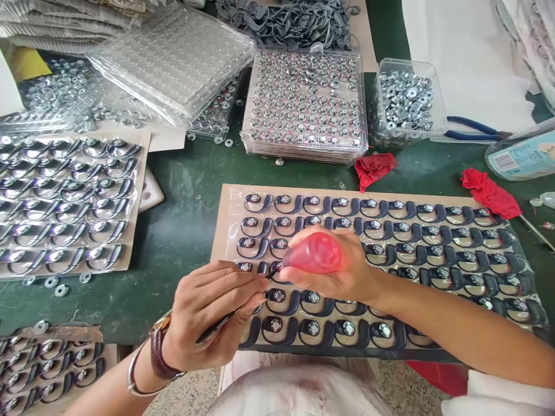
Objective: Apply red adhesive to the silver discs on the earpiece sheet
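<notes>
My right hand (347, 266) is wrapped round a red translucent squeeze bottle (318, 253), tilted with its nozzle end down to the left. My left hand (217, 312) grips slim dark tweezers (217, 328), whose tip meets a small part near the bottle's nozzle. Below both hands lies a tray of dark curved parts (316, 297) in rows, each with a round silvery piece on its wide end. The exact contact between nozzle, tip and part is too small to make out.
A second tray of curved parts (65, 208) lies left. Behind stand stacked trays of metal pieces (303, 104), a clear box of metal washers (407, 104), blue-handled pliers (472, 128) and a pile of dark straps (295, 23). Red cloths (375, 169) and loose washers (61, 290) lie about.
</notes>
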{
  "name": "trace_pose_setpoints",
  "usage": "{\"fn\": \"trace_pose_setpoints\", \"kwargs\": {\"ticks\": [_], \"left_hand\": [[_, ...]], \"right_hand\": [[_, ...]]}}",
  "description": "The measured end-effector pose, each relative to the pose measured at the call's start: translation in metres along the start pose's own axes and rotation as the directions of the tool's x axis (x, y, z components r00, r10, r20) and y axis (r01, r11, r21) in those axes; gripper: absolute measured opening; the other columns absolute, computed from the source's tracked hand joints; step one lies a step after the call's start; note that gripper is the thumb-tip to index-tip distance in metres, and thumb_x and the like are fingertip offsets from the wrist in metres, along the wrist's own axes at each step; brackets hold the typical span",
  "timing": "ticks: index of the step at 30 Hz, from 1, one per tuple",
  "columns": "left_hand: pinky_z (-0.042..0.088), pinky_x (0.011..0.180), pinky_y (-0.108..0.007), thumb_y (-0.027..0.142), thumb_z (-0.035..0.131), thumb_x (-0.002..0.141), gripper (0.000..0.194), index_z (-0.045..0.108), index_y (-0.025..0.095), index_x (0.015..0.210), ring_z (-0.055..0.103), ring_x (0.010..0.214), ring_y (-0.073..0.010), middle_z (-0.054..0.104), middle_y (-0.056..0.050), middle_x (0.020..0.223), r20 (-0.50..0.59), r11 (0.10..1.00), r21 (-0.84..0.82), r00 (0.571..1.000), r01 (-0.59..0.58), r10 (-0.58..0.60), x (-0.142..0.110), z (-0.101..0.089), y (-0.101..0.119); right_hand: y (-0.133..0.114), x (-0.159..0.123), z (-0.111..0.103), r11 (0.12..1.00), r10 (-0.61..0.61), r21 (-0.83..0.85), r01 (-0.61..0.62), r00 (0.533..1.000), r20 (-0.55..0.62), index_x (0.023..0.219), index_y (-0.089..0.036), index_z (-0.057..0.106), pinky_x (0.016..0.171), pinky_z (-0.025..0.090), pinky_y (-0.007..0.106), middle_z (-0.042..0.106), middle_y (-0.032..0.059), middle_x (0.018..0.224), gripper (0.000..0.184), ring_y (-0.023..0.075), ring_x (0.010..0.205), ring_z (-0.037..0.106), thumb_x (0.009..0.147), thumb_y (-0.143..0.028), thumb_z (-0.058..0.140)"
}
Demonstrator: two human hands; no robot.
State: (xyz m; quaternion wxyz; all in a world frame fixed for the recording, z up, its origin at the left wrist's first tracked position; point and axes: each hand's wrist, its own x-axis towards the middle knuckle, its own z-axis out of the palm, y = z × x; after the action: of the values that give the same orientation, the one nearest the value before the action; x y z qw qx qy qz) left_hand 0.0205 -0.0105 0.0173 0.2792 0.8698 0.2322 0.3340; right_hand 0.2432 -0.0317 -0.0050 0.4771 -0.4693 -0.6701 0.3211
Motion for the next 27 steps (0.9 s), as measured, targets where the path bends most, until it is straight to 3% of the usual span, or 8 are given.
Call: {"fn": "trace_pose_setpoints", "kwargs": {"ticks": [4,6,12,17,23,27], "left_hand": [[0.057,0.065,-0.028,0.002,0.056,0.082,0.020,0.066,0.011,0.096,0.069,0.073,-0.0141,0.074,-0.006,0.084,0.016,0.999,0.031,1.000,-0.019,0.018,-0.001,-0.002,0.001],[0.057,0.066,-0.028,0.005,0.056,0.083,0.019,0.067,0.010,0.098,0.069,0.073,-0.0147,0.074,-0.006,0.086,0.038,0.996,0.073,0.998,-0.042,0.039,0.001,-0.003,0.002],[0.058,0.078,-0.032,0.010,0.062,0.086,0.018,0.068,0.004,0.101,0.071,0.087,-0.0198,0.074,-0.011,0.094,0.161,0.934,0.272,0.968,-0.231,0.192,0.005,-0.003,-0.007],[0.057,0.086,-0.036,0.011,0.065,0.086,0.022,0.068,0.002,0.105,0.069,0.100,-0.0243,0.073,-0.014,0.103,0.196,0.913,0.303,0.955,-0.274,0.222,0.001,0.004,-0.010],[0.060,0.082,-0.034,0.012,0.068,0.084,0.019,0.070,0.003,0.100,0.071,0.095,-0.0241,0.074,-0.012,0.098,0.198,0.850,0.408,0.941,-0.334,0.275,0.001,0.008,-0.001],[0.061,0.082,-0.034,0.013,0.067,0.085,0.018,0.070,0.004,0.100,0.071,0.095,-0.0238,0.074,-0.011,0.098,0.192,0.853,0.411,0.945,-0.322,0.264,0.000,0.008,0.000]], "right_hand": [[-0.012,0.018,-0.018,0.939,0.285,0.170,-0.299,0.953,0.103,0.077,-0.019,0.065,0.053,0.052,0.025,0.069,0.0006,0.067,0.026,0.0132,0.059,0.065,0.084,-0.044,0.069],[-0.009,0.028,-0.023,0.919,0.324,0.197,-0.341,0.939,0.114,0.074,-0.019,0.066,0.049,0.051,0.025,0.069,0.0015,0.067,0.028,0.0134,0.057,0.064,0.082,-0.045,0.070],[0.019,0.030,-0.007,0.954,0.266,0.147,-0.261,0.964,-0.011,0.075,-0.018,0.066,0.055,0.052,0.027,0.067,0.0013,0.063,0.026,0.0134,0.057,0.062,0.083,-0.043,0.070],[0.029,0.024,0.005,0.962,0.233,0.146,-0.230,0.972,-0.004,0.082,-0.018,0.067,0.059,0.054,0.028,0.068,0.0013,0.062,0.022,0.0148,0.058,0.064,0.081,-0.040,0.071],[0.026,0.027,0.004,0.965,0.232,0.123,-0.233,0.973,0.022,0.081,-0.019,0.066,0.059,0.055,0.026,0.069,0.0006,0.060,0.023,0.0140,0.056,0.064,0.081,-0.042,0.071],[0.024,0.028,0.004,0.980,0.182,0.073,-0.183,0.983,0.023,0.075,-0.019,0.067,0.059,0.054,0.025,0.069,-0.0001,0.060,0.024,0.0130,0.056,0.064,0.081,-0.042,0.071]]}}
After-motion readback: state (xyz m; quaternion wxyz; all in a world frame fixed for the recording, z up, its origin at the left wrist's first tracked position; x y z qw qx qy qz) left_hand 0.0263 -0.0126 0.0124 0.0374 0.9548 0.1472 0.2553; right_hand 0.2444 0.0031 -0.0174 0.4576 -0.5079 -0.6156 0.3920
